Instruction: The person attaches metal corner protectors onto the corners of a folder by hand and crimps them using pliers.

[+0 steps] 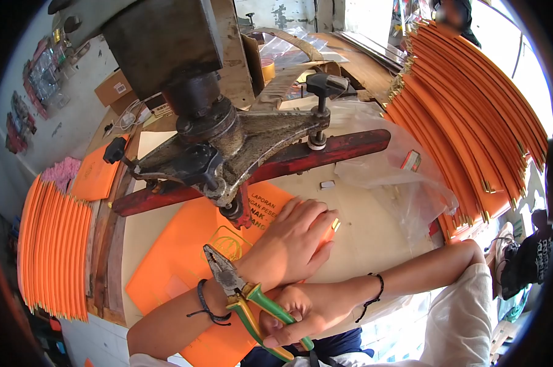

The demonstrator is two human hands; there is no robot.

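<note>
An orange folder cover [172, 251] with gold print and a gold emblem lies under the press. My left hand [292, 241] rests palm down on its right part, fingers stretched out near a gold metal corner [336, 225]. In front of my left wrist, my right hand [301, 312] is closed around the handles of green and yellow combination pliers [252, 300]. The plier jaws point up and left, above the cover, and look nearly closed with nothing visible between them. A small pale metal piece [327, 185] lies on the board beyond my left hand.
A heavy press [227, 140] with a red bar [325, 153] hangs just above the cover. Stacks of orange covers stand at left [53, 251] and right [472, 116]. Clear plastic sheeting [386, 189] lies on the board's right side. Another person's shoe [503, 244] shows at far right.
</note>
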